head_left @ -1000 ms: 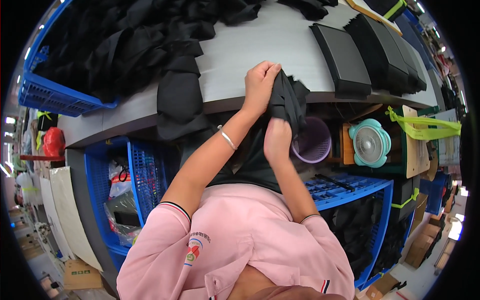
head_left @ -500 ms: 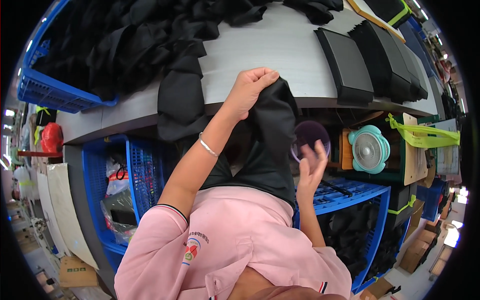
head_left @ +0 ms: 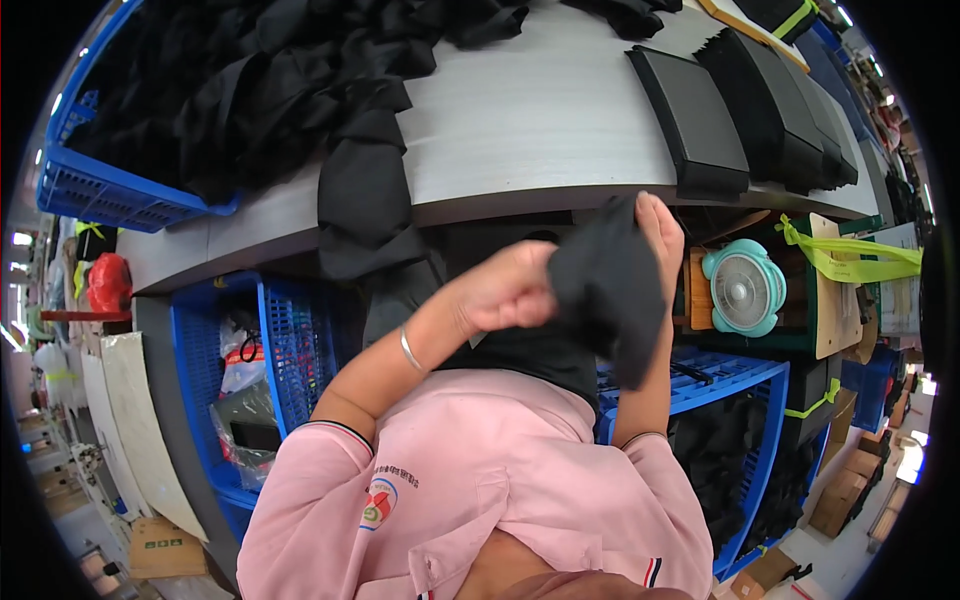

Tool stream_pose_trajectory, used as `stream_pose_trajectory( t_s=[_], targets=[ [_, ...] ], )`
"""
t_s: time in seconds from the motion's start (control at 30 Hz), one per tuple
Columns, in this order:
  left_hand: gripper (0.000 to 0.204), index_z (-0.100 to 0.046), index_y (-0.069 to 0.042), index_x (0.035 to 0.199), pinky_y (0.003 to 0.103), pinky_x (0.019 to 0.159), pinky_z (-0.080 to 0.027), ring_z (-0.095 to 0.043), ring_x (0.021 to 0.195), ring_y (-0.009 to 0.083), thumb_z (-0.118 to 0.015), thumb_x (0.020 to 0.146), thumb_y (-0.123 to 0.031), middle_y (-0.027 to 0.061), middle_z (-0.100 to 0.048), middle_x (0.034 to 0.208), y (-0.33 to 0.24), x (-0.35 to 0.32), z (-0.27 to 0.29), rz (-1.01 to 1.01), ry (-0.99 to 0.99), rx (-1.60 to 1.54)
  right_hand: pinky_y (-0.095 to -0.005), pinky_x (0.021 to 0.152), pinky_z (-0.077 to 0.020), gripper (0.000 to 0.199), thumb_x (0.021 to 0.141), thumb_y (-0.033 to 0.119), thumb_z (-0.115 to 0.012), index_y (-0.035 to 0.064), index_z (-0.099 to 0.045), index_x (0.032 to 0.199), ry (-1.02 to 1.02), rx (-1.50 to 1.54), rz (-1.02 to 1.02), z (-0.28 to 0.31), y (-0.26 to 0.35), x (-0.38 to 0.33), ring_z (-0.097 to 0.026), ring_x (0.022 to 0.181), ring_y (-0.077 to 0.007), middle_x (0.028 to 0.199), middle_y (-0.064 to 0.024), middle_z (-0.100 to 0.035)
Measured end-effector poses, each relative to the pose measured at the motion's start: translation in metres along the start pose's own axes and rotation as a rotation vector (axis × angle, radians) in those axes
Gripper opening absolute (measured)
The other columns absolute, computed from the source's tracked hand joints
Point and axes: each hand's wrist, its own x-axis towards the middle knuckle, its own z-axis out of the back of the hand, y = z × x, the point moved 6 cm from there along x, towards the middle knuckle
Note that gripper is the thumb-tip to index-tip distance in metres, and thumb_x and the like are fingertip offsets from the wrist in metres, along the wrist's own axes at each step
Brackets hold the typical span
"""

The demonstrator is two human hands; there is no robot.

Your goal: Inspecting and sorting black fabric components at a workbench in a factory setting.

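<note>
A piece of black cloth [head_left: 612,285] hangs between my two hands above my lap, just off the near edge of the table. My left hand [head_left: 510,288], with a bangle on its wrist, is closed at the cloth's left side; its fingertips are slightly blurred. At the upper right corner my right hand [head_left: 660,235] pinches the cloth, and part of that hand and forearm is hidden behind it. Another black cloth piece [head_left: 368,200] drapes over the table edge to the left, joined to or lying against a big heap of black cloth [head_left: 260,100].
The grey-white table [head_left: 520,120] carries stacks of flat black panels [head_left: 690,120] at right. A blue crate [head_left: 130,185] stands far left. Below are a blue basket with bagged items [head_left: 215,400], a blue crate of black pieces [head_left: 770,440] and a teal fan [head_left: 745,287].
My left hand has come down toward me with the cloth. My right hand has risen from beside the cloth and taken hold of its corner. A purple round thing is now hidden.
</note>
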Motion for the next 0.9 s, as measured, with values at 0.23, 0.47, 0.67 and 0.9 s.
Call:
stream_pose_trajectory(
  t_s=[0.23,0.47,0.67,0.9],
  targets=[
    [0.01,-0.066,-0.001,0.096,0.021,0.04,-0.035,-0.048,0.044,0.0084,-0.059,0.096,-0.008,0.0031,-0.058,0.067,0.002,0.006,-0.004,-0.003,0.157,0.118,-0.0212,0.061,-0.0467,0.016,0.099,0.019,-0.061,0.0039,-0.068,0.1,0.161,0.075,-0.257,-0.004,-0.07,0.009,-0.058,0.069,-0.0064,0.077,0.0007,-0.062],
    [0.012,-0.067,-0.006,0.103,0.024,0.053,-0.047,-0.061,0.065,0.0113,-0.062,0.092,-0.008,0.0036,-0.065,0.08,0.018,0.016,0.008,0.015,0.088,0.601,-0.0208,0.056,-0.0423,0.018,0.098,0.017,-0.061,0.0069,-0.064,0.083,0.298,-0.027,-0.38,-0.037,-0.072,-0.009,-0.052,0.061,-0.0038,0.069,0.0056,-0.058],
    [0.026,-0.065,-0.005,0.114,0.036,0.086,-0.054,-0.063,0.103,0.0205,-0.066,0.091,-0.016,0.0154,-0.065,0.114,-0.017,0.02,-0.001,0.029,-0.146,1.338,-0.0292,0.058,-0.0487,0.029,0.095,0.029,-0.062,0.0049,-0.06,0.111,0.219,0.211,-0.147,-0.035,-0.155,-0.064,-0.059,0.071,-0.0172,0.09,-0.0119,-0.064],
    [0.048,-0.047,-0.018,0.14,0.043,0.095,-0.051,-0.06,0.117,0.0277,-0.061,0.097,-0.032,0.0168,-0.05,0.14,-0.003,0.056,0.016,0.13,-0.026,0.73,-0.0335,0.05,-0.0455,0.037,0.101,0.041,-0.044,0.0072,-0.058,0.101,0.372,0.529,-0.514,-0.044,-0.174,-0.07,-0.057,0.059,-0.021,0.081,-0.0117,-0.061]
  ],
)
